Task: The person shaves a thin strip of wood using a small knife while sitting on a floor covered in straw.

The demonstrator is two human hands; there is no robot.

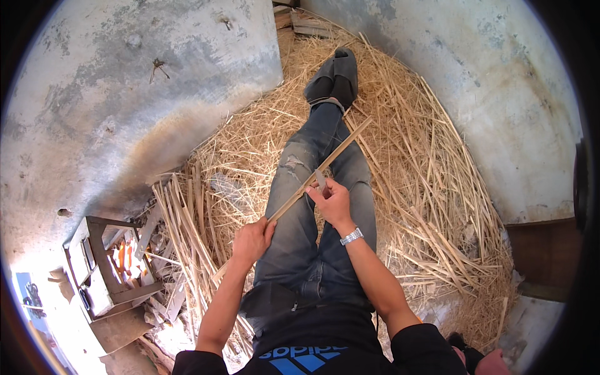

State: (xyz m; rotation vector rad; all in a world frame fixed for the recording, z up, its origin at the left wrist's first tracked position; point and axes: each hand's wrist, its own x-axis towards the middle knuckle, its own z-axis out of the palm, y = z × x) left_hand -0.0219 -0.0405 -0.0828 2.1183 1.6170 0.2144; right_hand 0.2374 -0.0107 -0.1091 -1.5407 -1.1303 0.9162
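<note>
A long, pale split strip (pixel 345 143), likely bamboo, lies diagonally across my outstretched legs in worn, dark jeans (pixel 287 244). My left hand (pixel 251 240) is closed around its lower part over the left thigh. My right hand (pixel 331 203) pinches a short, flat greyish blade (pixel 321 181) against the middle of the strip; a silver watch circles that wrist. My dark-shod feet (pixel 331 75) rest together at the far end, among straw-like shavings.
Pale shavings and strips (pixel 431 187) cover the ground around me, bundled thicker at the left (pixel 187 244). Weathered walls (pixel 125 81) stand either side. A wooden frame (pixel 103 262) is at lower left, a brown panel (pixel 540 256) at right. Another person's pink-clad part (pixel 490 362) shows at lower right.
</note>
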